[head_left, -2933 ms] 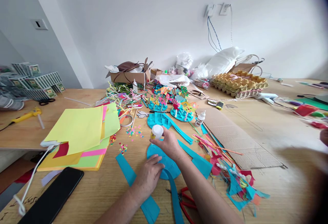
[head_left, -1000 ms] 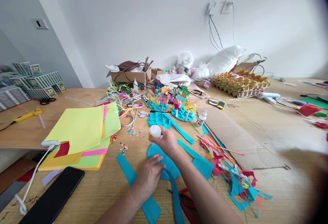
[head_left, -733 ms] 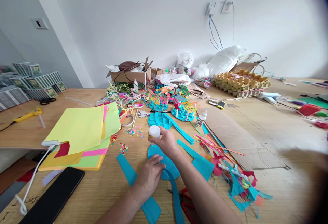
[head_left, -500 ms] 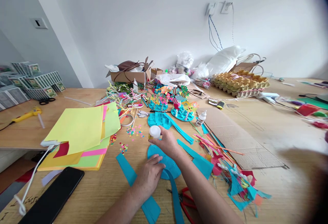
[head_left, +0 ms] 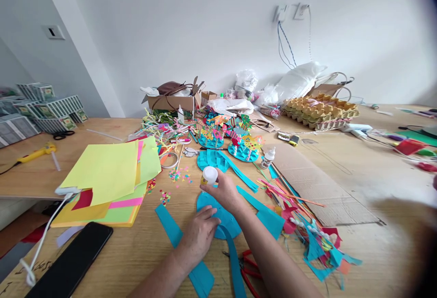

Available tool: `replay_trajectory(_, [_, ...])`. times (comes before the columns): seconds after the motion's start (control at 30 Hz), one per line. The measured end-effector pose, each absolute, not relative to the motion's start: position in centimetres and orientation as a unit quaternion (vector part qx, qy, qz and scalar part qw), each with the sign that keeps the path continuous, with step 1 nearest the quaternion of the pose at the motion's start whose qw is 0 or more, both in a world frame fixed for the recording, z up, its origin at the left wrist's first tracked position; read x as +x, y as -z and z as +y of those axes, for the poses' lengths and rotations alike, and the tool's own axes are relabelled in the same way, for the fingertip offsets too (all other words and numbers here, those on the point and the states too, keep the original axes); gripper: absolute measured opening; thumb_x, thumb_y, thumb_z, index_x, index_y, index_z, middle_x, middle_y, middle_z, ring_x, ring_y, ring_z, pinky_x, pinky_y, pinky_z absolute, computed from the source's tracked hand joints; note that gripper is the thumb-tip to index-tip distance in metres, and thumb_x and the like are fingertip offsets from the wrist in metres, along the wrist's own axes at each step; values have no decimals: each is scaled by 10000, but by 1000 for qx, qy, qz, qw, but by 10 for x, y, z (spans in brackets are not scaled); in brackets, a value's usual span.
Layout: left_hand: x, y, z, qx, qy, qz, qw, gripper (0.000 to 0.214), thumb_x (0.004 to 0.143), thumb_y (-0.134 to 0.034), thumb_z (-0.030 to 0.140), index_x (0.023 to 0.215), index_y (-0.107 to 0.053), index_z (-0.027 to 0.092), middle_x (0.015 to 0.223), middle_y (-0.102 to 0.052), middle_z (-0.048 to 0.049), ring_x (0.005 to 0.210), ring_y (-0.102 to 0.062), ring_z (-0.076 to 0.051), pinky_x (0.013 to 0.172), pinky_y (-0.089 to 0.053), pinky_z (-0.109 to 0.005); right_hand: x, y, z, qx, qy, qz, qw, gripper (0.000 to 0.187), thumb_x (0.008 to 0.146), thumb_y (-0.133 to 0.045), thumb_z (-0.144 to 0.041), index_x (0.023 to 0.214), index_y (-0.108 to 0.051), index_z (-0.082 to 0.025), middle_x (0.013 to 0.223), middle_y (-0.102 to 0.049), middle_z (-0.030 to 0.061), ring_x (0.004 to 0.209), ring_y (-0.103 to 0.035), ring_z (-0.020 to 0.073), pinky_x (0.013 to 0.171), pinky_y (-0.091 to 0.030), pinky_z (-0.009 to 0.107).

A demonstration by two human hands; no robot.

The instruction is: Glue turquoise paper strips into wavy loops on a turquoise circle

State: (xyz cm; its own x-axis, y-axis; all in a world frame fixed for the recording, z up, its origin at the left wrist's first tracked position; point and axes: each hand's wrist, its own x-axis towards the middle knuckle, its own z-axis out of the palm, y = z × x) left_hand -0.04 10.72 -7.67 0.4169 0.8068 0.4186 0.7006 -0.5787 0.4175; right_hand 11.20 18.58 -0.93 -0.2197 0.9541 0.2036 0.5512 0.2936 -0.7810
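A small glue bottle with a white round base and a yellow label is tilted base-up in my right hand. Its lower end is hidden by the disc side and my fingers. Beneath it lies a blue paper disc. My left hand rests on the disc's left part, fingers laid on the surface and holding nothing between them. By its thumb, a narrow blue strip curves from the disc toward the front edge. Wider blue strips lie partly under my left forearm.
Red-handled pliers lie under my right forearm. A black phone and coloured paper sheets are on the left. Ahead stand decorated blue discs and another glue bottle. Cardboard and paper scraps occupy the right.
My right hand and the glue bottle have shifted slightly to the right, and the bottle is tilted a little differently. My left hand stays in place on the disc.
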Motion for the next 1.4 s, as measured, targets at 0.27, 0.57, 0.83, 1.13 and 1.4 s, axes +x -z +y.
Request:
replay_trajectory(0.27, [0, 73, 107, 835, -291, 455, 100, 246, 737, -527, 23, 856, -675, 180, 1045, -658, -93, 1040, -575, -235, 858, -504, -401, 114, 11, 188, -486, -324, -730, 355, 303, 612, -686, -275, 865, -538, -196, 817, -628, 12, 745, -580, 181, 626, -433, 270])
replay_trajectory(0.57, [1, 70, 106, 834, -280, 464, 105, 262, 718, -547, 6, 859, -682, 180, 1056, -656, -93, 1039, -575, -234, 860, -506, -393, 119, 4, 190, -484, -360, -708, 368, 275, 620, -676, -299, 823, -546, -167, 767, -631, 7, 714, -576, 175, 610, -429, 262])
replay_trajectory(0.83, [0, 73, 106, 833, -283, 463, 106, 283, 716, -538, 4, 858, -682, 202, 1063, -654, -71, 1048, -569, -228, 866, -503, -396, 119, 12, 186, -490, -341, -709, 375, 279, 638, -673, -333, 844, -580, -168, 756, -648, 13, 712, -582, 181, 610, -429, 265])
replay_trajectory(1.13, [-1, 75, 107, 831, -289, 461, 110, 284, 739, -516, 19, 862, -680, 215, 1063, -654, -61, 1054, -564, -222, 853, -514, -389, 119, 13, 186, -488, -307, -723, 381, 254, 634, -685, -333, 799, -574, -175, 718, -626, -10, 671, -559, 157, 569, -388, 233])
replay_trajectory(1.4, [0, 74, 107, 833, -282, 464, 106, 272, 737, -521, 16, 854, -682, 203, 1058, -656, -65, 1048, -568, -227, 850, -517, -386, 115, 12, 186, -480, -301, -720, 400, 183, 635, -682, -287, 731, -567, -182, 690, -602, -28, 652, -542, 141, 573, -367, 219])
